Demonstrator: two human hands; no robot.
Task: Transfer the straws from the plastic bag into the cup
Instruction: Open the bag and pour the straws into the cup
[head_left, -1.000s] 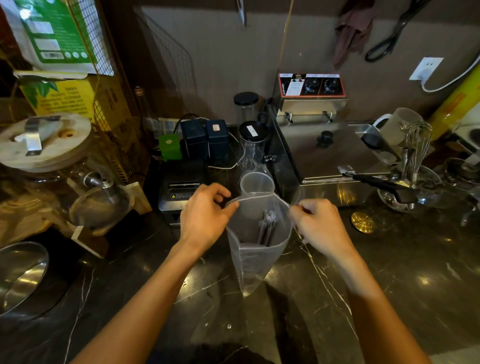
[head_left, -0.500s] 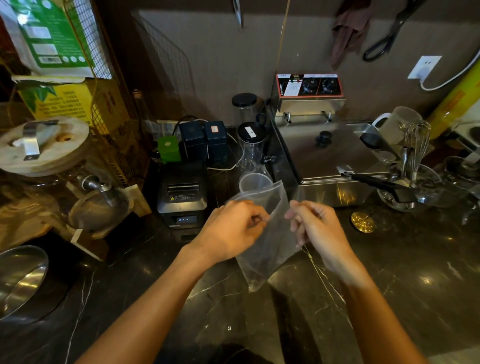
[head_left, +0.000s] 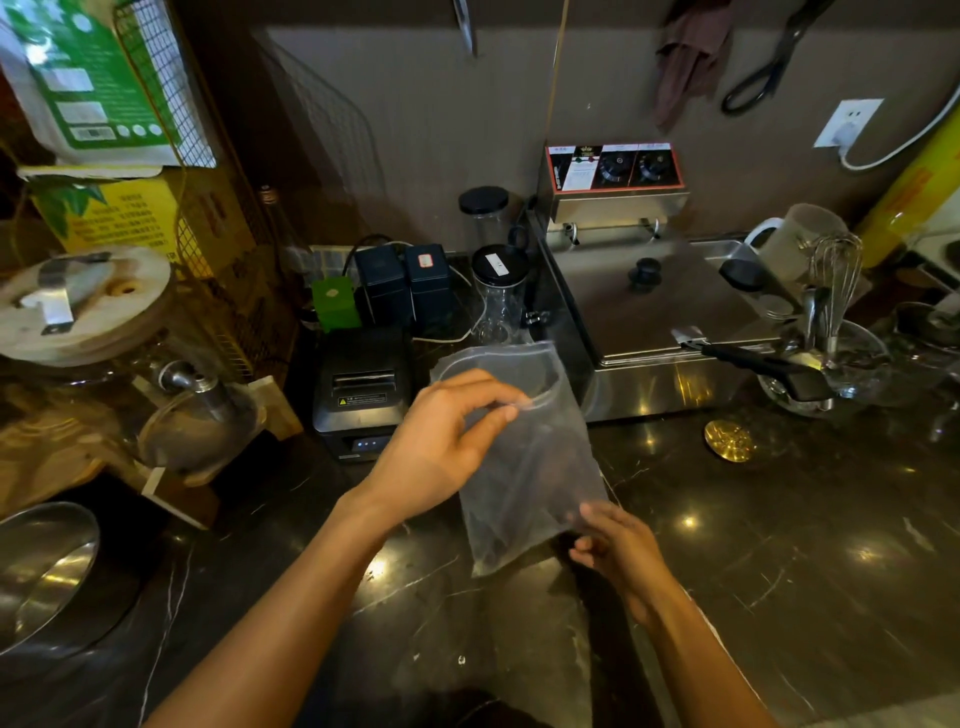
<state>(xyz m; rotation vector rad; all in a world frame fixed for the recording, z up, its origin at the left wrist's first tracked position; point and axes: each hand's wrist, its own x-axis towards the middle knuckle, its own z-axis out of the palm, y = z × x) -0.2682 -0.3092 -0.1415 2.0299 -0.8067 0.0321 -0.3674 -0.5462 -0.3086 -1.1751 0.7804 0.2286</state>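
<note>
At the far left edge of the dark marble table (head_left: 779, 571), a steel bowl (head_left: 41, 571) is sitting below a glass jar with a wooden lid (head_left: 83, 301), and a black receipt printer (head_left: 363, 395) is standing further right. Just right of the printer, the left hand (head_left: 441, 447) is holding up the plastic bag (head_left: 524, 467), its fingers (head_left: 498, 410) pinching the bag's upper rim. The right hand (head_left: 618, 551) is reaching the bag's lower right corner, its fingers (head_left: 597, 514) touching the plastic; whether they are pinching it cannot be told. Dark shapes are showing blurred inside the bag. Behind, a steel fryer (head_left: 649, 296) is standing beside a whisk (head_left: 836, 280).
</note>
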